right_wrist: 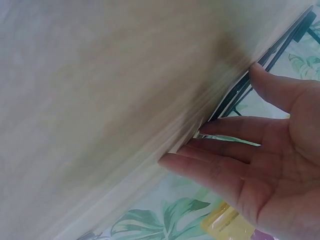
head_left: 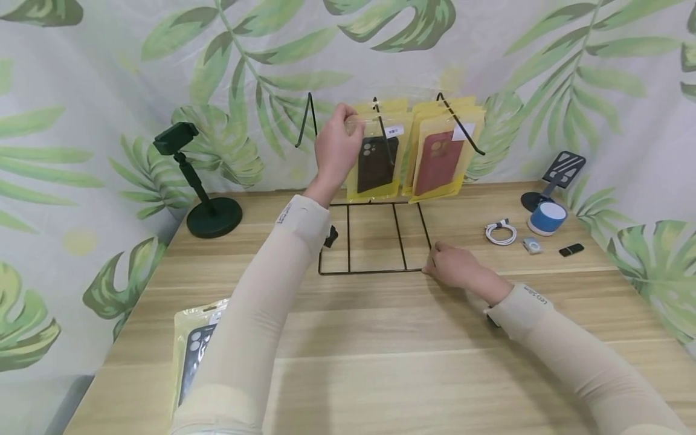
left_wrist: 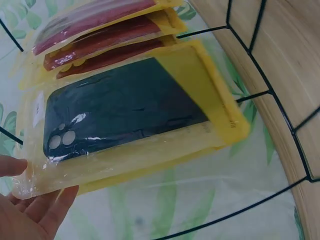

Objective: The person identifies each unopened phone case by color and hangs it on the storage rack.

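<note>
A black wire display rack [head_left: 376,271] stands on the table, with hooks rising at the back. My left hand [head_left: 338,148] pinches the upper left edge of a yellow-and-clear bag with a black phone case [head_left: 376,164], which hangs around the middle hook. In the left wrist view the thumb and fingers of the left hand [left_wrist: 37,200] lie on either side of the bag's edge. On the right hook hang several bagged phone cases, a red one [head_left: 437,160] in front. Low down, my right hand [head_left: 454,266] holds the front right corner of the rack's base, thumb on the wire.
Another bagged phone case [head_left: 198,347] lies at the front left, partly under the left sleeve. A dark green stand [head_left: 209,214] is at the back left. At the right are a phone stand [head_left: 560,175], a blue-and-white cylinder [head_left: 547,218], a coiled white cable [head_left: 501,233] and small items.
</note>
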Action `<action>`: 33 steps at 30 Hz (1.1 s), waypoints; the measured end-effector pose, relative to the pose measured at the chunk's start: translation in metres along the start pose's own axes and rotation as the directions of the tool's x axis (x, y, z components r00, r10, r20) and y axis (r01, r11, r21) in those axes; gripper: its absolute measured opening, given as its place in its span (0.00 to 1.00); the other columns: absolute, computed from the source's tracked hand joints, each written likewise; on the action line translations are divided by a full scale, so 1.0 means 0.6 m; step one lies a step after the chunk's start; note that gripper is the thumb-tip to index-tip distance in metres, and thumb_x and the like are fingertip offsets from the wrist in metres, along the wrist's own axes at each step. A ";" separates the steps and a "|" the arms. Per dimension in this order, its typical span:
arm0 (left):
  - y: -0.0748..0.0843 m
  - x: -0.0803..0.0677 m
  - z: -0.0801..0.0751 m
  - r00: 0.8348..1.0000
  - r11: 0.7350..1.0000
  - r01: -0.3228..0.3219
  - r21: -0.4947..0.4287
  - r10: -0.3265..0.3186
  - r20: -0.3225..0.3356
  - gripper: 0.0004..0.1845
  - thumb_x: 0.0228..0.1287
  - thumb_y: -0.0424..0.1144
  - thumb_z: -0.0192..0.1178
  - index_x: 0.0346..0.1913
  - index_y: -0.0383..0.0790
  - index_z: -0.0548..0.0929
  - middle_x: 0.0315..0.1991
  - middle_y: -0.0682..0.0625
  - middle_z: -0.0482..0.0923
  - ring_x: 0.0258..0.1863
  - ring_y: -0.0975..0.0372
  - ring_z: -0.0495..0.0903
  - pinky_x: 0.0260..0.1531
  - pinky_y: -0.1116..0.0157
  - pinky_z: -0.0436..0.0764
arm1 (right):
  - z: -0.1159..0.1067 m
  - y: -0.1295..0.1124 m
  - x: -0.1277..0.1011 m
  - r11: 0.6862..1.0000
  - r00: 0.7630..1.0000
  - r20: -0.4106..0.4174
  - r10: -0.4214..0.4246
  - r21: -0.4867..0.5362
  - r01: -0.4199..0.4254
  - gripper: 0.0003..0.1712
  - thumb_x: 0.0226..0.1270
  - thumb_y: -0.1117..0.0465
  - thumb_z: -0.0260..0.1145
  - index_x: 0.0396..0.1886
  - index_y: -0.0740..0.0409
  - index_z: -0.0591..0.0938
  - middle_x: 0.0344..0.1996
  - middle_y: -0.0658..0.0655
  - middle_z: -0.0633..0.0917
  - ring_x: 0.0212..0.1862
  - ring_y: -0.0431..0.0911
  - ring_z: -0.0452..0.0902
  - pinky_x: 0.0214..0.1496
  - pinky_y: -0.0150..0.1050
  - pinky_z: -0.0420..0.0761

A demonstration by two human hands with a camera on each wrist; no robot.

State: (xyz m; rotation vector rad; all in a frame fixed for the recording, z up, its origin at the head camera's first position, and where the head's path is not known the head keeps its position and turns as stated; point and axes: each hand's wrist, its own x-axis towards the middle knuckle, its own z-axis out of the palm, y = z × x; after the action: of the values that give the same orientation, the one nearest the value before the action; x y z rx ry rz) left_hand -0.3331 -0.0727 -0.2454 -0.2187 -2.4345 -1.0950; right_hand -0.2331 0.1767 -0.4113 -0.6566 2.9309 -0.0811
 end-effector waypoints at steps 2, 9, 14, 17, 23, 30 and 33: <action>-0.006 -0.006 -0.003 1.000 1.000 0.019 0.002 -0.020 0.015 0.20 0.73 0.49 0.56 0.62 0.45 0.73 0.56 0.49 0.82 0.33 0.57 0.80 0.28 0.63 0.74 | 0.001 -0.002 0.002 1.000 1.000 0.022 0.011 0.007 -0.011 0.31 0.74 0.49 0.58 0.59 0.75 0.77 0.62 0.76 0.75 0.62 0.67 0.75 0.60 0.59 0.80; -0.024 -0.057 -0.036 0.995 0.998 0.066 -0.007 -0.065 0.082 0.33 0.71 0.46 0.60 0.74 0.46 0.61 0.73 0.51 0.66 0.69 0.58 0.69 0.61 0.58 0.77 | 0.001 -0.005 0.006 0.999 0.999 0.012 -0.044 -0.007 0.044 0.29 0.74 0.50 0.59 0.57 0.75 0.78 0.59 0.75 0.78 0.59 0.66 0.77 0.55 0.58 0.83; -0.042 -0.108 -0.069 0.981 0.998 -0.013 0.062 0.001 0.194 0.34 0.71 0.44 0.60 0.74 0.41 0.61 0.72 0.44 0.65 0.69 0.52 0.68 0.66 0.53 0.73 | -0.002 0.001 0.005 0.998 0.998 -0.001 -0.068 -0.015 0.068 0.24 0.74 0.52 0.59 0.50 0.72 0.82 0.51 0.71 0.81 0.52 0.62 0.80 0.48 0.56 0.86; -0.051 -0.138 -0.091 0.955 0.990 -0.066 0.126 0.026 0.295 0.30 0.72 0.44 0.59 0.73 0.40 0.65 0.69 0.43 0.69 0.66 0.51 0.71 0.63 0.51 0.75 | -0.006 0.005 0.003 1.000 1.000 0.015 -0.026 0.007 0.026 0.28 0.74 0.51 0.58 0.55 0.74 0.80 0.56 0.73 0.79 0.55 0.65 0.79 0.52 0.58 0.84; -0.084 -0.198 -0.148 0.845 0.957 -0.164 0.240 0.011 0.534 0.21 0.73 0.41 0.57 0.65 0.40 0.75 0.63 0.44 0.78 0.60 0.50 0.78 0.60 0.50 0.79 | -0.009 0.007 0.004 1.000 1.000 0.030 0.002 0.014 -0.002 0.31 0.75 0.49 0.57 0.59 0.74 0.78 0.60 0.74 0.77 0.58 0.67 0.77 0.55 0.62 0.81; -0.151 -0.271 -0.211 0.780 0.909 -0.220 0.354 -0.054 0.624 0.21 0.69 0.36 0.61 0.63 0.36 0.77 0.58 0.40 0.82 0.56 0.46 0.81 0.56 0.47 0.80 | -0.005 0.002 0.006 1.000 0.999 0.045 -0.005 0.017 0.004 0.31 0.75 0.48 0.56 0.60 0.74 0.76 0.62 0.76 0.75 0.61 0.68 0.75 0.57 0.63 0.80; -0.174 -0.298 -0.233 0.771 0.892 -0.203 0.403 -0.108 0.628 0.21 0.68 0.35 0.61 0.63 0.35 0.77 0.57 0.39 0.82 0.55 0.45 0.81 0.55 0.46 0.80 | -0.003 -0.001 0.007 1.000 0.999 0.050 -0.002 0.025 0.001 0.31 0.75 0.48 0.56 0.60 0.74 0.76 0.62 0.75 0.74 0.61 0.68 0.74 0.57 0.64 0.79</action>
State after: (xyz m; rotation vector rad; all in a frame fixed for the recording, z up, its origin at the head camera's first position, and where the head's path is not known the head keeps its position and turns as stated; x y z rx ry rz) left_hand -0.1615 -0.2389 -0.3183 -0.5783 -3.1840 -0.4122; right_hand -0.2367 0.1742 -0.4102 -0.6470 2.8767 -0.0997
